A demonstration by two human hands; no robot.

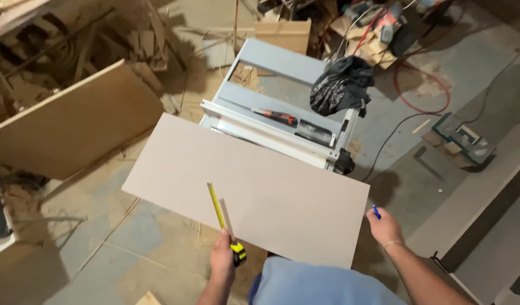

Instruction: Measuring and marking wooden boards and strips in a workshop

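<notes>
Board: a large pale rectangular panel [254, 186] lies flat across the near end of the table saw, its near edge close to the person's body.
Table saw: a grey saw table [271, 99] stands beyond the board, with a red-handled tool [277, 117] on its top and a black bag [342, 85] bunched at its far right corner.
Leaning sheet: a brown sheet [73, 121] rests tilted at the far left, among wood scraps.
Floor: dusty (sawdust nearly everywhere), with a red cable [426, 85] looping at the far right.
Left hand: the left hand [222, 260] is closed around a yellow-and-black tape measure [238, 253] at the board's near edge.
Tape blade: the yellow blade [216, 204] runs from the case out over the board, lying on its surface.
Right hand: the right hand [385, 227] is curled around a blue pen [376, 212], just beside the board's near right corner.
</notes>
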